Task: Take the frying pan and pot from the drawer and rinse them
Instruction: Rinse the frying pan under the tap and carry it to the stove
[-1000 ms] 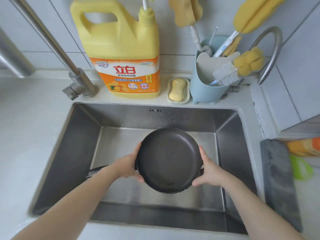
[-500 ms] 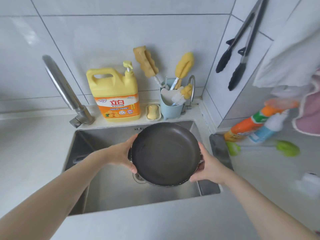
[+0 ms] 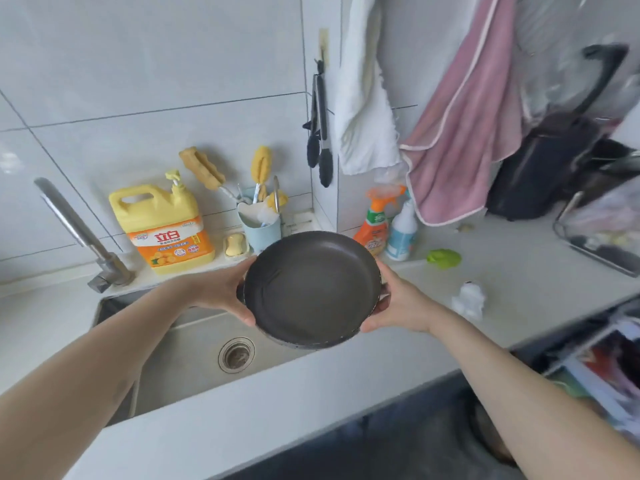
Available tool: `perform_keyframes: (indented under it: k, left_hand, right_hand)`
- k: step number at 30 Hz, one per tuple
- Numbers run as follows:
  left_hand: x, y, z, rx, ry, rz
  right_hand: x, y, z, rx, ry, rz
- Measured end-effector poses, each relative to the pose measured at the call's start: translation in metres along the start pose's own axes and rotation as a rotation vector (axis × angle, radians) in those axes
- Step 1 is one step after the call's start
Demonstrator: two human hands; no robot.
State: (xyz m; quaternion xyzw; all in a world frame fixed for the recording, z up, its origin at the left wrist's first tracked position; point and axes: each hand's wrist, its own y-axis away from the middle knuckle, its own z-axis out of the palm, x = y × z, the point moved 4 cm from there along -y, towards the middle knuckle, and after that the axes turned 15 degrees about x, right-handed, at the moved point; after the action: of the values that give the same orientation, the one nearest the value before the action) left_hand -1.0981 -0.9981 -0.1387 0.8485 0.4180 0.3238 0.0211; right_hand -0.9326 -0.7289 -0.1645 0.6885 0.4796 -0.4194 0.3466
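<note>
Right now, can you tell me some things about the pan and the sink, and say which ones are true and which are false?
1. Both hands hold the frying pan. True: the left hand and right hand grip opposite sides of its rim.
2. The pan is full of food. False: it looks empty.
3. Water is running from the faucet. False: no water shows.
4. A yellow soap jug stands behind the sink. True.
5. The pink towel lies in the sink. False: it hangs on the wall.

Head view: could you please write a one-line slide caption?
Both hands, left hand and right hand, hold a round black frying pan over the steel sink.
</note>
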Motion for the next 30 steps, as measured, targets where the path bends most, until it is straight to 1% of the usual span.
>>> perform_keyframes:
  k: [7,10,15,18,21,23,27,30]
  left_hand:
    - [0.091,-0.025,0.021,-0.087,-0.099,0.132]
    - [0.139,-0.049,0.037,-0.129,-0.159,0.215]
    - [0.243,-0.073,0.088,-0.246,-0.198,0.432]
    - [0.311,-0.080,0.133,-0.329,-0.259,0.522]
    - [0.392,-0.067,0.192,-0.435,-0.307,0.636]
    - [0.448,-0.046,0.237,-0.521,-0.307,0.708]
    - [0.554,0.001,0.332,-0.702,-0.329,0.921]
    - [0.628,0.036,0.405,-0.766,-0.333,1.003]
  right_hand:
    - [0.018,0.071,-0.074,0.174,-0.015,0.066]
    - [0.034,0.107,-0.107,0.305,-0.038,0.129]
    - [0.074,0.187,-0.157,0.553,-0.077,0.218]
    - [0.092,0.255,-0.188,0.701,-0.083,0.265]
    - [0.111,0.338,-0.219,0.852,-0.073,0.357]
    - [0.119,0.395,-0.237,0.952,-0.084,0.376]
    - [0.136,0.512,-0.273,1.137,-0.060,0.463]
    - [0.153,0.599,-0.304,1.217,-0.036,0.527]
